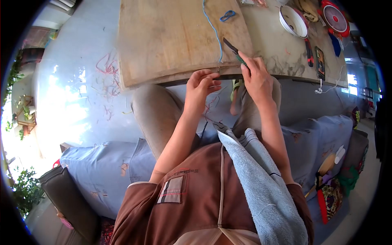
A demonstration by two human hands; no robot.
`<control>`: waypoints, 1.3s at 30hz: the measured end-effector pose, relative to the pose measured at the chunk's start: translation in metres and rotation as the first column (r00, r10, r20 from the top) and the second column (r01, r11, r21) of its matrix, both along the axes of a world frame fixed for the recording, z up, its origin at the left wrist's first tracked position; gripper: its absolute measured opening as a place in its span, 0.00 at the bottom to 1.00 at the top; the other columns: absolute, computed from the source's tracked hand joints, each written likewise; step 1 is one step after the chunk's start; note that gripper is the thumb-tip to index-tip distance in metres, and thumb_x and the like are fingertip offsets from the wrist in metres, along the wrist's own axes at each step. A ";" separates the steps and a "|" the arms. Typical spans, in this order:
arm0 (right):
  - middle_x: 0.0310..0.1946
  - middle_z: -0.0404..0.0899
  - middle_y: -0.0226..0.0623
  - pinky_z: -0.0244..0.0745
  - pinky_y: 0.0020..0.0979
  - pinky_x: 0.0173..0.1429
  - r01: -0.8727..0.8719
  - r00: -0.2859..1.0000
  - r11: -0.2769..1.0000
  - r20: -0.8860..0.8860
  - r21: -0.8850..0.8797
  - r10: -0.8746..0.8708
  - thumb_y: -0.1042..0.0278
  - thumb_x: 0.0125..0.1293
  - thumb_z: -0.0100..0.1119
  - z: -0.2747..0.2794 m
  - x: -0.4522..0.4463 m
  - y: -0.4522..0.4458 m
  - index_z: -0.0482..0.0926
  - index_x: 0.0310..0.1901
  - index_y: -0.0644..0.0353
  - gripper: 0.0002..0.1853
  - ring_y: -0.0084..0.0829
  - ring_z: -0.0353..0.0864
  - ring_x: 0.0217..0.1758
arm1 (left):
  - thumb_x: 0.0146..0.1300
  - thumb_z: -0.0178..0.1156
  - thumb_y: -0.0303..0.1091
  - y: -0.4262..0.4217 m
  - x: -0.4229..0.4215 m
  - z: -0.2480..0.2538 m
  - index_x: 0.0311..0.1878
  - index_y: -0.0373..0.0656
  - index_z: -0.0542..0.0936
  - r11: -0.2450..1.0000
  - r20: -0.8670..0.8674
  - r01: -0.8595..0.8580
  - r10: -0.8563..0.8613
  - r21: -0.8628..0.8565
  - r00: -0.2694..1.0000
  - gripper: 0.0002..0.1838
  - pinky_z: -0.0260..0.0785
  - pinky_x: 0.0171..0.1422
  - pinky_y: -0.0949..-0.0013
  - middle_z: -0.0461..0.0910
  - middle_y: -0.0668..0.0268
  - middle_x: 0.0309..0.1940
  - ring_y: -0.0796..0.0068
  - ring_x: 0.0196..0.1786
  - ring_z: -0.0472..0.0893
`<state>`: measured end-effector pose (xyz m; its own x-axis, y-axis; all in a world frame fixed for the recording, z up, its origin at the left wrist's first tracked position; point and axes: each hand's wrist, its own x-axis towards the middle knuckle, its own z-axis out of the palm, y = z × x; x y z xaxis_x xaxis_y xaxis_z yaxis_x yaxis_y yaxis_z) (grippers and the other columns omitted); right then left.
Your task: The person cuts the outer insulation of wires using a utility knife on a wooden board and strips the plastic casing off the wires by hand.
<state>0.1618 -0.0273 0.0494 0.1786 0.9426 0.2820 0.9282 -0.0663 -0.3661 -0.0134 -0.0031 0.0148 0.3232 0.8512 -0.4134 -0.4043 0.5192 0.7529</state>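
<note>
A blue cord point(213, 30) runs down the wooden board point(171, 41), ending in thin, bare-looking strands at its near edge. Beside that end is my left hand point(200, 86), its fingers loosely bent and apart; I see nothing clearly held in it. My right hand point(258, 79) grips a knife by its green handle point(241, 60). The dark blade point(230, 45) points up and left over the board, to the right of the cord. Farther back on the board lies a small blue cord loop point(227, 16).
Right of the board, the stone-look tabletop point(277, 61) holds a white bowl point(293, 22), a red-and-black handled tool point(309, 53), a phone point(320, 63) and white earphones point(319, 90). A red round device point(335, 18) stands behind. Reddish scraps point(108, 65) litter the floor. A light-blue towel point(265, 192) hangs over my front.
</note>
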 end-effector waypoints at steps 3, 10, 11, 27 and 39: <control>0.32 0.72 0.31 0.72 0.36 0.37 0.017 0.999 0.999 -0.026 -0.050 -0.019 0.62 0.61 0.55 0.002 0.002 -0.005 0.74 0.52 0.40 0.16 0.36 0.76 0.35 | 0.67 0.50 0.33 -0.003 -0.002 0.010 0.47 0.34 0.70 0.988 -0.175 -0.074 0.097 0.133 0.980 0.13 0.75 0.40 0.71 0.79 0.56 0.38 0.74 0.34 0.80; 0.33 0.73 0.31 0.72 0.35 0.36 0.021 0.993 1.000 -0.118 0.016 -0.019 0.61 0.62 0.55 -0.005 -0.008 -0.010 0.74 0.51 0.40 0.15 0.36 0.77 0.36 | 0.66 0.53 0.34 0.013 0.015 0.024 0.40 0.32 0.74 0.937 -0.560 0.224 -0.037 0.268 0.828 0.12 0.74 0.34 0.75 0.81 0.59 0.31 0.77 0.30 0.79; 0.33 0.73 0.31 0.72 0.35 0.36 0.008 0.990 0.998 -0.141 0.056 0.000 0.61 0.62 0.55 -0.006 -0.006 -0.011 0.74 0.51 0.40 0.15 0.36 0.77 0.36 | 0.66 0.52 0.35 0.014 0.015 0.020 0.40 0.33 0.74 0.952 -0.476 0.210 -0.082 0.221 0.875 0.12 0.74 0.34 0.74 0.81 0.59 0.31 0.77 0.30 0.79; 0.31 0.68 0.30 0.70 0.33 0.37 -0.147 0.986 0.985 0.097 0.090 0.138 0.67 0.53 0.61 -0.019 -0.015 -0.033 0.80 0.47 0.38 0.18 0.32 0.73 0.35 | 0.67 0.50 0.36 0.002 0.018 -0.019 0.40 0.37 0.76 0.987 -0.110 0.097 -0.083 0.125 0.990 0.12 0.73 0.36 0.77 0.81 0.63 0.31 0.80 0.29 0.78; 0.33 0.69 0.31 0.70 0.33 0.36 -0.126 0.972 0.973 0.219 0.193 0.082 0.70 0.51 0.59 -0.028 -0.009 -0.025 0.79 0.47 0.38 0.20 0.32 0.74 0.35 | 0.69 0.47 0.36 0.002 0.029 -0.016 0.38 0.35 0.73 0.961 -0.214 0.109 -0.054 0.254 0.975 0.13 0.69 0.30 0.78 0.81 0.63 0.27 0.82 0.26 0.76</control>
